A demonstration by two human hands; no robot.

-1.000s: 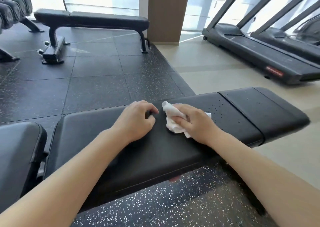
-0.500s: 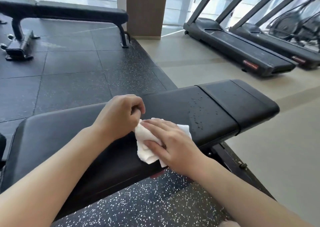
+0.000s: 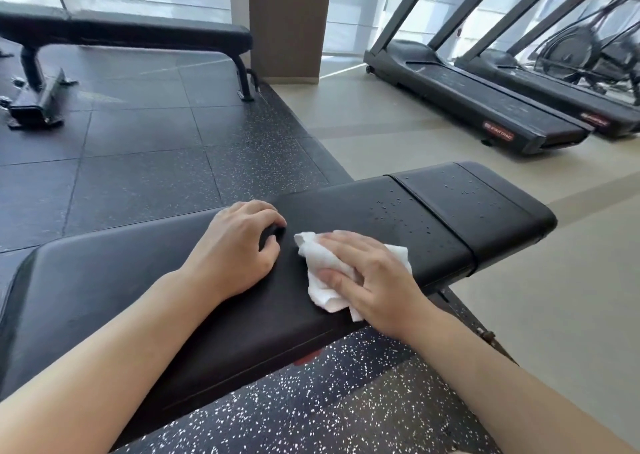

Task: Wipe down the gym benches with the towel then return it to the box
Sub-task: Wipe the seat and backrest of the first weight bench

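Note:
A black padded gym bench [image 3: 104, 280] runs across the view, with water droplets on its right end [image 3: 408, 211]. My right hand [image 3: 374, 277] presses a crumpled white towel [image 3: 320, 263] flat on the pad near the middle, fingers stretched over it. My left hand [image 3: 239, 245] rests on the pad just left of the towel, its fingers curled under and holding nothing I can see. No box is in view.
A second black bench [image 3: 138, 32] stands at the back left on the dark rubber floor. Two treadmills [image 3: 467, 96] line the beige floor at the right. A brown pillar [image 3: 289, 20] rises behind, and the bench frame [image 3: 481, 332] juts out under my right forearm.
My right hand slid the towel from the pad's far side toward the near edge, then back toward the middle and slightly right. My left hand stayed resting on the bench.

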